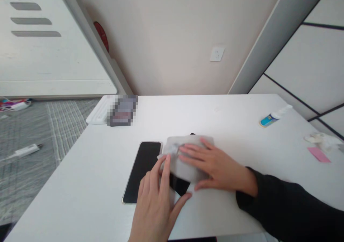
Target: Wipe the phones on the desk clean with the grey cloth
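A matt grey cloth (185, 159) lies beside a glossy black glass phone (142, 170) on the smooth white table (228, 127).

A room in a home is indicated by the white cabinet (40, 38) at upper left, grey carpet (40, 134) and wall socket (217, 54).

A black glass smartphone (142, 170) is lying on the white table (228, 120), left of a grey cloth (188, 159); a small white-capped blue bottle (271, 118) is sitting far right.

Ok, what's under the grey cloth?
A dark flat object's corner shows beneath the grey cloth; the rest is covered by it and the right hand.
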The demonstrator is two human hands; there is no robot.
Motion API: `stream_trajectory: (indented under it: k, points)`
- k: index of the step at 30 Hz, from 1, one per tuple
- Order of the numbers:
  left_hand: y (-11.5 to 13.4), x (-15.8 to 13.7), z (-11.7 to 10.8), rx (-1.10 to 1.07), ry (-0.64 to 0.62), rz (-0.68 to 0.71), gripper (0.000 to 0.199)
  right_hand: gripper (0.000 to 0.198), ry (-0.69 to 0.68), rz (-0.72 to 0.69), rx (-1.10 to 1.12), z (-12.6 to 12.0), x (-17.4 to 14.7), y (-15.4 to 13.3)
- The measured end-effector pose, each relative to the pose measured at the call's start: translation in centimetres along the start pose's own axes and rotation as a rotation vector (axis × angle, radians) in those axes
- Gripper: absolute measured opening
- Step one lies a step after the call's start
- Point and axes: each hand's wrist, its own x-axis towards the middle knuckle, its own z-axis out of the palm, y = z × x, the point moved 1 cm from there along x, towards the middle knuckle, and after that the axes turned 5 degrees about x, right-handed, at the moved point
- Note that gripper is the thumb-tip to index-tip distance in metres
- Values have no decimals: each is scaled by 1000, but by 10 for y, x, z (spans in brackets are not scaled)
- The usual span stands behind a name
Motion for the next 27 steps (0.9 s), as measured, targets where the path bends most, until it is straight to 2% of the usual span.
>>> stream_trajectory:
  k: [2,3,6,8,9,12,14,18,23,27]
  points:
    - [0,0,0,2,1,-9,81,85,63,135,-62,-3,-3,8]
    - [-1,0,0,3,0,-7,81,88,64,129,-63,-2,-4,7]
    - [-2,-1,0,5,-4,11,77,93,-46,-120,54,4,-3,-10]
    - [-2,-1,-1,-3,-6,10,76,88,-84,-201,105,6,-2,-14]
    - [-2,-1,-1,-8,-8,1,77,86,-64,-167,94,5,-2,-10]
    - [-1,0,-1,-19,-1,-25,82,80,59,67,-24,-6,-8,20]
    - [-1,-1,0,-41,8,-35,81,72,101,149,-87,-13,-13,39]
    - [-5,-3,1,-106,26,-61,76,57,109,124,-108,-13,-15,46]
    - [-7,-4,-5,-123,124,64,40,49,147,92,-49,-9,-11,37]
    - [-6,-4,-13,-102,186,119,33,40,254,31,-24,-13,-12,34]
